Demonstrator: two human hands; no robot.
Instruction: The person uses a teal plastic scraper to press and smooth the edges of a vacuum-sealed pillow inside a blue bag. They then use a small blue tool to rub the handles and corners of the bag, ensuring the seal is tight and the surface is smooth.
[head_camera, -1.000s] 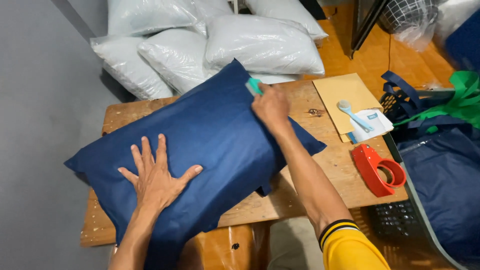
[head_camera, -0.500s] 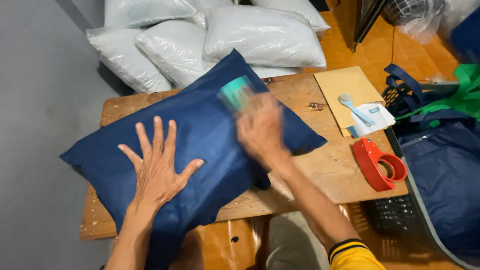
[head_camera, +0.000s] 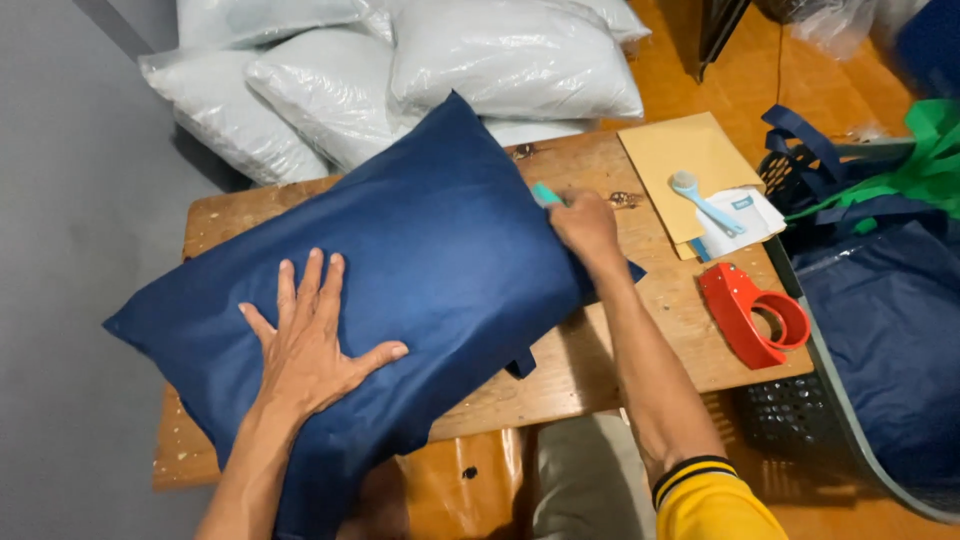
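A dark blue pillow (head_camera: 400, 270) is laid diagonally across the wooden table (head_camera: 640, 340), its lower corner overhanging the near edge at about 7 o'clock. The left hand (head_camera: 310, 345) is pressed flat on the fabric, fingers spread wide, nothing grasped. The right hand (head_camera: 585, 225) is closed at the pillow's 3 o'clock edge around a small teal object (head_camera: 545, 192); only a sliver of it is seen, so its kind cannot be told, nor whether fabric is pinched along with it.

Risks, as judged:
- The overhanging corner is unsupported. If the left palm's pressure is eased, the pillow may be dragged off the table at 7 o'clock.
- The cover looks smooth and slippery; a sideways pull from the right hand could shift the whole pillow towards 3 o'clock.
- The red tape dispenser (head_camera: 750, 315), at 4 o'clock from the right hand, and the tan envelope (head_camera: 670, 160) with a light blue tool (head_camera: 705, 205) on it, at 2 o'clock, are near the right forearm and could be knocked.

White bagged pillows (head_camera: 430, 70) are stacked beyond the table at 12 o'clock.
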